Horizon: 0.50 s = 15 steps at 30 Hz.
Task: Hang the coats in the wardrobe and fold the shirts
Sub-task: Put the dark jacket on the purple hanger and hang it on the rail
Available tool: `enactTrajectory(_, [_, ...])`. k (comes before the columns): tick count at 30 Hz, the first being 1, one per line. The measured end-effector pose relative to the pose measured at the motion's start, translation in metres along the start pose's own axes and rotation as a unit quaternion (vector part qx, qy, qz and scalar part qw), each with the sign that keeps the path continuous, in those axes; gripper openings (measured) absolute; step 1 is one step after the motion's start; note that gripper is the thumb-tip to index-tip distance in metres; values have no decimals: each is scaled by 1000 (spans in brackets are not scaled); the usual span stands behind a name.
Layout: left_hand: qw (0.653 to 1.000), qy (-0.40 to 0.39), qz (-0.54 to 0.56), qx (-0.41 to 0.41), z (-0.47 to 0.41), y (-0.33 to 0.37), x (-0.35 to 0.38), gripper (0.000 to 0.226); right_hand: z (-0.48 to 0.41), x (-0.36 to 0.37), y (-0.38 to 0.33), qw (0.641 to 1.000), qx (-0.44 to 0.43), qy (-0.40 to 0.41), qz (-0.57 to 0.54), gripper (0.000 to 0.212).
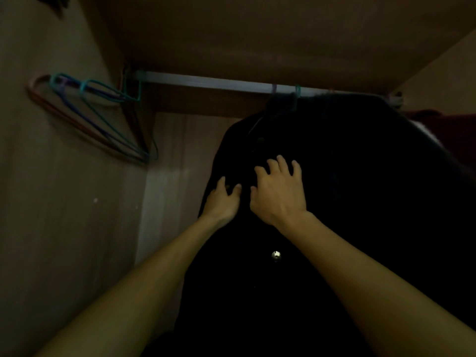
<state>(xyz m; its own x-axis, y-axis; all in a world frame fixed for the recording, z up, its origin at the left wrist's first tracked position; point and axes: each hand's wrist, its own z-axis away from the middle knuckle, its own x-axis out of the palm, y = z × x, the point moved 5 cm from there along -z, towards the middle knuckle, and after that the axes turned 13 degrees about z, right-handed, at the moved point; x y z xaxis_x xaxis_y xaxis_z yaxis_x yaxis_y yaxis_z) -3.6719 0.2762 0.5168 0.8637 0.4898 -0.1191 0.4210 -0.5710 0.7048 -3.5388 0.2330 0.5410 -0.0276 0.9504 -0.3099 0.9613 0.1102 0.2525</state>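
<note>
Left grip pinches the black coat front; right grip rests spread, nearer the rail directly above.

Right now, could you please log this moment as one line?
stage: hanging | coat: black, on rail | left hand: pinching coat front | right hand: open, on coat | spare hangers: far left

No readable text or labels, perhaps lost in dimness
</note>
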Motion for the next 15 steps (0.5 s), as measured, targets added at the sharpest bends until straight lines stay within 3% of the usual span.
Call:
enactTrajectory(4, [997, 32, -42, 52, 27, 23, -29, 59, 22, -21, -11, 998, 11, 13, -67, 52])
enactTrajectory(15, [985, 64, -128, 93, 160, 82, -41, 44, 104, -92, 10, 966, -77, -3, -246, 49])
